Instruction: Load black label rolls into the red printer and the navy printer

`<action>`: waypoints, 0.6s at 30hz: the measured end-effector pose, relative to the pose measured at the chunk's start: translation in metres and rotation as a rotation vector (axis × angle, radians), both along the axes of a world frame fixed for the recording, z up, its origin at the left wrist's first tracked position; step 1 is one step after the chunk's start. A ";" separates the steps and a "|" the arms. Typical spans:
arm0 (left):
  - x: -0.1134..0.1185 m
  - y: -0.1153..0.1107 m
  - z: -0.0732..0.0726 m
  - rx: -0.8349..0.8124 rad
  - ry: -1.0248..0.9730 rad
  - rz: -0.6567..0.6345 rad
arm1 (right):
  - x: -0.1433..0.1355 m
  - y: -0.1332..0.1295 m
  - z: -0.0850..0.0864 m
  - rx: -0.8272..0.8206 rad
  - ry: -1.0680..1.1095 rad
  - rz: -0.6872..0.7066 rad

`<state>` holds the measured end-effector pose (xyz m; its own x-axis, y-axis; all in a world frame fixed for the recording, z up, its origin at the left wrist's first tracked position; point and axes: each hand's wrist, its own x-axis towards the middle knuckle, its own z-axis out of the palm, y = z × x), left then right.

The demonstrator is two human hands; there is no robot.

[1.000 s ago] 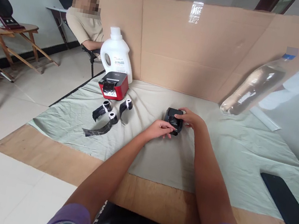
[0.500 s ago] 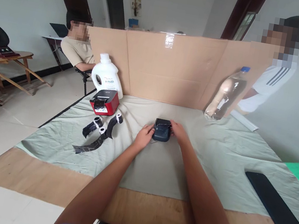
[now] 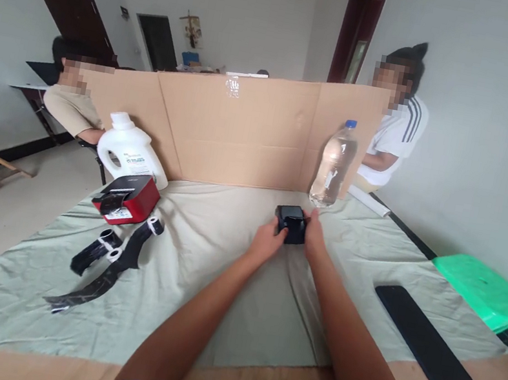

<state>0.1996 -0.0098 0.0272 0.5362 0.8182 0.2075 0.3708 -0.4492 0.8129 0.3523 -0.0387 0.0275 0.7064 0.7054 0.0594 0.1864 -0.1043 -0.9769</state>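
Observation:
A small dark boxy device, which looks like a portable label printer (image 3: 295, 230), is on the cloth near the middle, just in front of the water bottle. My left hand (image 3: 267, 242) grips its left side, the thumb lying across the front. Closed along the right side is my right hand (image 3: 315, 232), fingertips near the top edge. A black flap or strip shows at the device's front. Both hands partly hide its sides. To the left, rolls of black label tape (image 3: 98, 277) lie partly unwound before a red and black printer (image 3: 129, 197).
A white detergent jug (image 3: 131, 145) and a clear water bottle (image 3: 334, 168) stand before a cardboard screen (image 3: 239, 132). On the right lie a long black slab (image 3: 424, 338) and a green plastic stool (image 3: 487, 290). Two people sit behind the screen's ends.
My head view has turned to the right. Both hands have shifted the dark device rightward across the cloth, closer to the bottle. My left thumb now lies over its front.

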 end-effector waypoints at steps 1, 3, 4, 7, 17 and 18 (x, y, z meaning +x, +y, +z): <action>0.026 -0.003 0.000 -0.012 -0.010 -0.029 | 0.024 -0.005 0.001 0.042 0.029 -0.015; 0.075 -0.012 -0.003 -0.043 -0.061 -0.082 | 0.065 -0.018 -0.001 0.105 0.045 -0.082; 0.095 -0.016 -0.005 -0.069 -0.100 -0.103 | 0.082 -0.024 -0.004 0.120 0.041 -0.126; 0.137 -0.029 -0.013 -0.190 -0.204 -0.168 | 0.115 -0.042 -0.015 0.122 0.043 -0.217; 0.163 -0.037 -0.035 -0.180 -0.235 -0.184 | 0.135 -0.048 -0.030 0.356 0.337 -0.280; 0.164 -0.037 -0.037 -0.170 -0.236 -0.196 | 0.136 -0.048 -0.032 0.391 0.355 -0.286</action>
<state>0.3634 -0.0465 -0.0096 0.6398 0.7381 0.2142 0.0840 -0.3442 0.9351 0.4886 -0.0864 -0.0044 0.8890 0.4580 0.0024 -0.1404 0.2774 -0.9504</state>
